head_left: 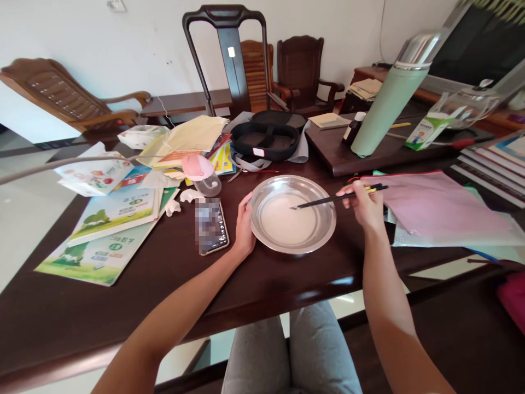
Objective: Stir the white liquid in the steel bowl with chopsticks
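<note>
A shallow steel bowl with a pale liquid or batter in it rests on the dark wooden table. My left hand is cupped against the bowl's left rim, fingers curled along it. My right hand is closed around a pair of dark chopsticks, whose tips dip into the middle of the bowl. A phone lies flat just left of my left hand.
Booklets and papers cover the table's left side. A black case sits behind the bowl. A pink folder, stacked books and a green flask stand on the right. Wooden chairs line the wall.
</note>
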{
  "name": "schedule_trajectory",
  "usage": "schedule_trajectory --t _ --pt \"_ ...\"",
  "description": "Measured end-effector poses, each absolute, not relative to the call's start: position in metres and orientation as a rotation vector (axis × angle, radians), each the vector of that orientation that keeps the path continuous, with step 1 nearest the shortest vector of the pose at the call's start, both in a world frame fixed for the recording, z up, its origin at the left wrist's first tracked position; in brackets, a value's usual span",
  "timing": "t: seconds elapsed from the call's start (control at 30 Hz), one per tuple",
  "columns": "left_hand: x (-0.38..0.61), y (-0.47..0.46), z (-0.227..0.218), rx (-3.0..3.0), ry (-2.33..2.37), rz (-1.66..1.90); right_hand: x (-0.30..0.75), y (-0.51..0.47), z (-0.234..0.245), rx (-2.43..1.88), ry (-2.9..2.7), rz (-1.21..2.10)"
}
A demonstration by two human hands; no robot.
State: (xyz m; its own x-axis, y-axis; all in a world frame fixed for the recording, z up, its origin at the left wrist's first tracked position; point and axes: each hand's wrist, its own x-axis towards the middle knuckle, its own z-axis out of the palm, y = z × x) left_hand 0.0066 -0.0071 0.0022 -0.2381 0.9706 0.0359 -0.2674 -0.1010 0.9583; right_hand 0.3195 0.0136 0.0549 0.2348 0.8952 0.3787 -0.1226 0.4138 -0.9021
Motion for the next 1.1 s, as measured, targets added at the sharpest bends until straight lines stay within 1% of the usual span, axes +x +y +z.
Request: schedule_trajectory --t 0.1,0.23,0.3,0.37,0.53,0.6,0.7,0.77,0.83,1.0,1.1 --pt "0.007 -0.008 0.004 0.922 1.133 1.538 0.323 0.014 0.055 -0.867 -1.044 0.794" --pt "0.006 -0.007 0.003 0.92 1.121 1.55 0.313 0.008 0.056 -0.855 -1.238 1.034" --pt "0.006 -0.007 0.002 0.928 1.121 1.552 0.309 0.006 0.056 -0.844 -1.304 1.084" --pt "0.005 -0.007 0.001 0.938 1.125 1.545 0.31 0.008 0.056 -0.856 -1.278 1.028" --pt "0.006 -0.008 0.002 0.926 1.124 1.536 0.322 0.014 0.058 -0.906 -0.988 0.747" --pt "0.006 -0.008 0.003 0.915 1.129 1.538 0.321 0.013 0.059 -0.916 -0.999 0.777" --pt "0.006 -0.008 0.003 0.919 1.132 1.539 0.313 0.008 0.058 -0.908 -1.188 0.976" --pt "0.006 -0.008 0.002 0.924 1.128 1.545 0.308 0.006 0.057 -0.877 -1.282 1.05" --pt "0.007 -0.008 0.002 0.932 1.117 1.552 0.308 0.006 0.056 -0.877 -1.288 1.022" --pt "0.007 -0.008 0.003 0.915 1.131 1.536 0.321 0.013 0.057 -0.909 -1.041 0.774" --pt "0.007 -0.009 0.004 0.913 1.125 1.537 0.321 0.011 0.058 -0.891 -1.066 0.834"
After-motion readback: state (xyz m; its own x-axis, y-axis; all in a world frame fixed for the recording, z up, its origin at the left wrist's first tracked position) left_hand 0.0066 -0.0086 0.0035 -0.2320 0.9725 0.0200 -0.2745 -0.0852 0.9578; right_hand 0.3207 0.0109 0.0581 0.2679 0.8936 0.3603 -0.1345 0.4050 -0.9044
